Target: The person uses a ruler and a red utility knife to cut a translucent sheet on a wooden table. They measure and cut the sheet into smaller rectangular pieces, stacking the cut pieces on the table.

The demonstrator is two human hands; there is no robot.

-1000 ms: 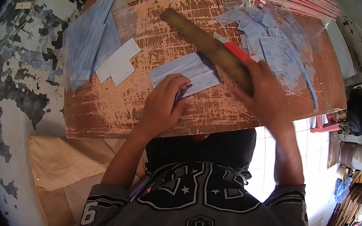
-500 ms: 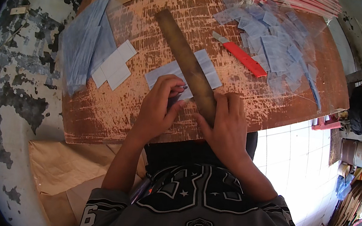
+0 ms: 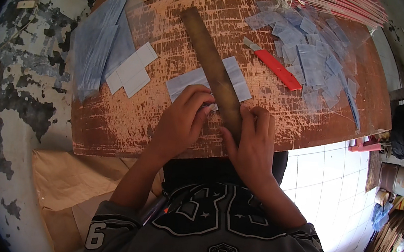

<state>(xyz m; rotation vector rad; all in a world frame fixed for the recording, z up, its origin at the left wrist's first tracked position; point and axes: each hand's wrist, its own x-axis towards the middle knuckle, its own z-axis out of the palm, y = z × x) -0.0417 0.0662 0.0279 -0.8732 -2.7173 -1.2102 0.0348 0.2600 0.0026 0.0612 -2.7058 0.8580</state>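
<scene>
Wooden ruler (image 3: 212, 72) lies diagonal across a pale blue sheet (image 3: 202, 80) on the worn board (image 3: 111, 125). Left hand (image 3: 181, 121): fingers curled, tips pressing the sheet at the ruler's left edge; something small may be pinched under them, cannot tell. Right hand (image 3: 252, 145): fingers bent, bearing down on the ruler's near end, thumb along its edge. Red knife (image 3: 273, 64) lies apart, upper right, blade end pointing away, held by nobody. Beyond it, a loose heap of clear bags (image 3: 306, 53); far left, a stack of blue sheets (image 3: 95, 52) with white cards (image 3: 132, 69) beside it. Risk, as judged: pressure sits only on the ruler's near end, so the far end could swing and skew the sheet; left fingertips sit tight to the edge and would be exposed to any blade run along it. Containers: none open on the board; the bags look flat, contents not discernible.
</scene>
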